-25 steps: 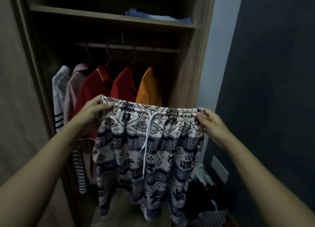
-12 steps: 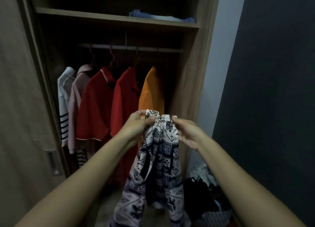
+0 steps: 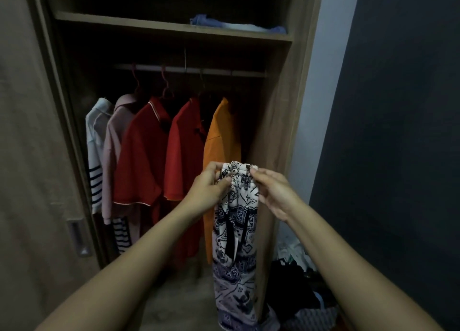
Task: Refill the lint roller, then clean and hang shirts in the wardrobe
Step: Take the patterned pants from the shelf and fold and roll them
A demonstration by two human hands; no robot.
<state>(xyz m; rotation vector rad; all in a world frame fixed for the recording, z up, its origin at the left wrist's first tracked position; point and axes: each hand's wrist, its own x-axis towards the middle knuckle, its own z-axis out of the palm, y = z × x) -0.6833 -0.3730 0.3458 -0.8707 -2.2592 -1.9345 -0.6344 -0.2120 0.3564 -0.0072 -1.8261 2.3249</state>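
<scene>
In front of the orange shirt (image 3: pixel 220 141), the left hand (image 3: pixel 207 190) and right hand (image 3: pixel 275 193) sit close together. Each curls its fingers and pinches the bunched waistband of the patterned shorts (image 3: pixel 236 233), which hang folded before that shirt's right edge.

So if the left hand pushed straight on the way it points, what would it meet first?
Probably the orange hanging shirt, right behind the left hand, which pinches the black-and-white patterned fabric shorts at the top; depth is unclear.

Home bedroom: wardrobe (image 3: pixel 281 121) with hung shirts (image 3: pixel 146 151).
</scene>
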